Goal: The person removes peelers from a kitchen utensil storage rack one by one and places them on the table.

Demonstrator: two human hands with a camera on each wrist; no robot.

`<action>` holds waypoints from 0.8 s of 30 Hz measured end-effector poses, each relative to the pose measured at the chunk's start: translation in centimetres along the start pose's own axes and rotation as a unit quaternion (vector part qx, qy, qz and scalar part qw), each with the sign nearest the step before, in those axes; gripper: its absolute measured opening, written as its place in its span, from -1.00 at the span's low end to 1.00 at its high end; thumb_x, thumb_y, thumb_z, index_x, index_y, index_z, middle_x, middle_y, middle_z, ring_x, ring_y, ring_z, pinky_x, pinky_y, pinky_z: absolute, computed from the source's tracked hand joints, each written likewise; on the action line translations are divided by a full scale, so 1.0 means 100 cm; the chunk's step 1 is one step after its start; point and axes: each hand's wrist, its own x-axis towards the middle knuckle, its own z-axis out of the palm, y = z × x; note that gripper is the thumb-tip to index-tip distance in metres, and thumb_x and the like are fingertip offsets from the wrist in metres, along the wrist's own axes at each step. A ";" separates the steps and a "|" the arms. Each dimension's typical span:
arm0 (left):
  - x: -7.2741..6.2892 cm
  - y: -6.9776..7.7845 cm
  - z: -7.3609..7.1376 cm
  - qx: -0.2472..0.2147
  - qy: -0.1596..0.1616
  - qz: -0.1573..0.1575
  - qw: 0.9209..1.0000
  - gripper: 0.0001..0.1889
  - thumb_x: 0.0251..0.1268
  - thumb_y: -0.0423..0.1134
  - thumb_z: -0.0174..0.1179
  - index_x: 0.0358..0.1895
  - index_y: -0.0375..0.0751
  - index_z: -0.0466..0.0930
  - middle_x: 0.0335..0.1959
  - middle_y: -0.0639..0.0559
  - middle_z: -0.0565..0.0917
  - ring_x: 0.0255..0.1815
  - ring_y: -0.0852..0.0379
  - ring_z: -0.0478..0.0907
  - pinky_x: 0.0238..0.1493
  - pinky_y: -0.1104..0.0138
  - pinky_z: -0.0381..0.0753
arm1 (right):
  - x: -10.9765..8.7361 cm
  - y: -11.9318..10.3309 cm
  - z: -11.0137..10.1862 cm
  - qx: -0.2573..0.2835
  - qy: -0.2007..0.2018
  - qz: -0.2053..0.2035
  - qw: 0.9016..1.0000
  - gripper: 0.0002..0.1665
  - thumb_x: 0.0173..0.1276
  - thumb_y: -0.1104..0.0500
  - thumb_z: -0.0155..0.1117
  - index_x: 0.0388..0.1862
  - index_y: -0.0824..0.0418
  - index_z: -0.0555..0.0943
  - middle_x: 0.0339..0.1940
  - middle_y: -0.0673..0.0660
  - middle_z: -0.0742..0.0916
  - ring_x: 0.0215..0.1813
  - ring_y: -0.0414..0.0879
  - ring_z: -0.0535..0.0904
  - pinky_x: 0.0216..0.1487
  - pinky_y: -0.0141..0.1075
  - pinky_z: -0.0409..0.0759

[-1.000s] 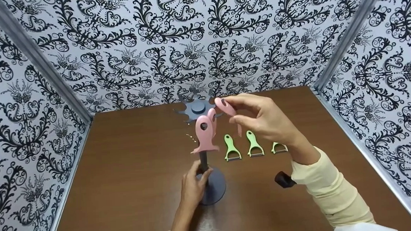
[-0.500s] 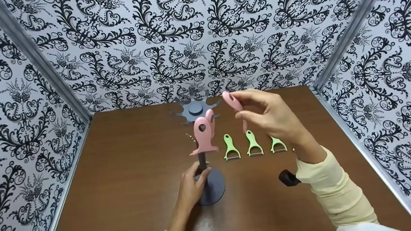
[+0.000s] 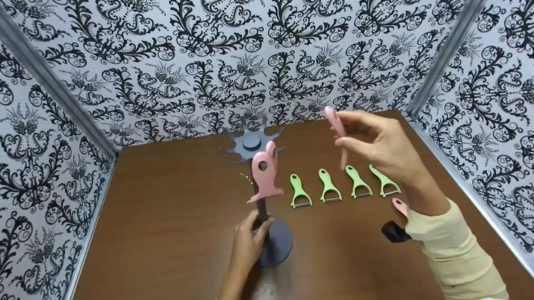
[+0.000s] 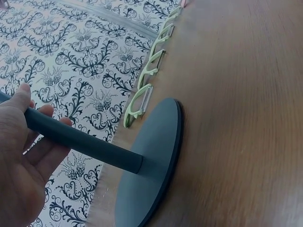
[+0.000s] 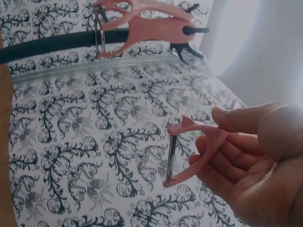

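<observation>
The right grip [image 3: 379, 146] pinches a pink peeler [image 3: 336, 123] up in the air, right of the gray stand [image 3: 279, 245], and could drop it if the pinch gets loose. The left grip [image 3: 247, 240] holds the pole [image 4: 94, 146]; a hard tug could tip it and shake off the hung pink peelers [image 3: 265, 179].

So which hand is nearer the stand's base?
Left. The left hand grips the pole above the base; the right hand holds a pink peeler higher, off to the right.
</observation>
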 end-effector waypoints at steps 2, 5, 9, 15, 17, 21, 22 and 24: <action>0.000 0.000 0.000 0.002 0.001 -0.003 1.000 -0.78 0.42 -0.14 0.34 -0.12 -0.25 0.69 -0.21 0.01 0.78 -0.13 0.02 0.75 -0.10 0.02 0.74 | -0.004 0.000 -0.005 -0.011 0.016 0.017 1.000 -0.47 0.34 0.54 0.35 0.28 0.37 0.60 -0.09 0.29 0.75 -0.28 0.04 0.77 0.02 -0.23 0.69; 0.000 0.000 0.000 -0.002 0.001 -0.008 1.000 -0.76 0.42 -0.14 0.34 -0.11 -0.28 0.68 -0.20 -0.01 0.78 -0.12 0.01 0.76 -0.07 0.02 0.73 | -0.010 0.003 -0.014 -0.034 0.036 0.028 0.998 -0.45 0.30 0.56 0.37 0.27 0.37 0.61 -0.08 0.28 0.77 -0.15 0.02 0.77 0.00 -0.25 0.70; 0.000 0.001 0.001 -0.008 0.005 -0.011 1.000 -0.78 0.41 -0.14 0.35 -0.13 -0.26 0.68 -0.21 0.00 0.78 -0.12 0.01 0.77 -0.06 -0.03 0.73 | -0.019 0.007 -0.026 -0.036 0.056 0.027 0.997 -0.45 0.24 0.61 0.38 0.23 0.40 0.62 -0.09 0.30 0.77 -0.13 0.00 0.76 -0.04 -0.28 0.70; 0.000 0.000 0.005 -0.006 0.024 0.003 1.000 -0.79 0.37 -0.15 0.38 -0.17 -0.25 0.69 -0.28 0.06 0.78 -0.18 0.07 0.76 -0.16 0.10 0.75 | -0.034 0.008 -0.043 -0.033 0.091 0.058 0.994 -0.46 0.23 0.62 0.38 0.21 0.42 0.63 -0.08 0.29 0.77 -0.11 0.00 0.76 -0.02 -0.29 0.69; -0.001 -0.001 0.006 -0.006 0.031 0.007 0.999 -0.81 0.35 -0.17 0.39 -0.17 -0.24 0.69 -0.29 0.08 0.78 -0.19 0.08 0.76 -0.19 0.14 0.75 | -0.039 0.009 -0.048 -0.034 0.101 0.073 0.992 -0.46 0.23 0.62 0.39 0.21 0.43 0.62 -0.09 0.28 0.78 -0.12 -0.01 0.76 -0.02 -0.29 0.69; -0.003 -0.003 0.008 -0.010 0.040 0.008 0.999 -0.86 0.35 -0.19 0.40 -0.18 -0.17 0.69 -0.31 0.10 0.78 -0.18 0.07 0.77 -0.18 0.16 0.74 | -0.046 0.012 -0.059 -0.050 0.112 0.091 0.988 -0.47 0.24 0.61 0.39 0.21 0.47 0.60 -0.09 0.24 0.78 -0.13 -0.04 0.77 -0.03 -0.31 0.69; -0.003 -0.003 0.008 -0.011 0.041 0.006 0.999 -0.87 0.34 -0.19 0.40 -0.19 -0.15 0.69 -0.31 0.10 0.78 -0.19 0.08 0.77 -0.19 0.14 0.75 | -0.048 0.013 -0.062 -0.060 0.114 0.094 0.987 -0.47 0.25 0.60 0.39 0.22 0.48 0.60 -0.10 0.21 0.78 -0.13 -0.06 0.77 -0.02 -0.32 0.69; -0.003 -0.004 0.009 -0.015 0.042 0.006 0.999 -0.87 0.35 -0.19 0.40 -0.19 -0.14 0.69 -0.32 0.10 0.78 -0.20 0.08 0.77 -0.18 0.12 0.75 | -0.052 0.014 -0.067 -0.083 0.117 0.099 0.985 -0.47 0.26 0.57 0.40 0.23 0.49 0.58 -0.11 0.15 0.79 -0.12 -0.10 0.76 -0.01 -0.35 0.68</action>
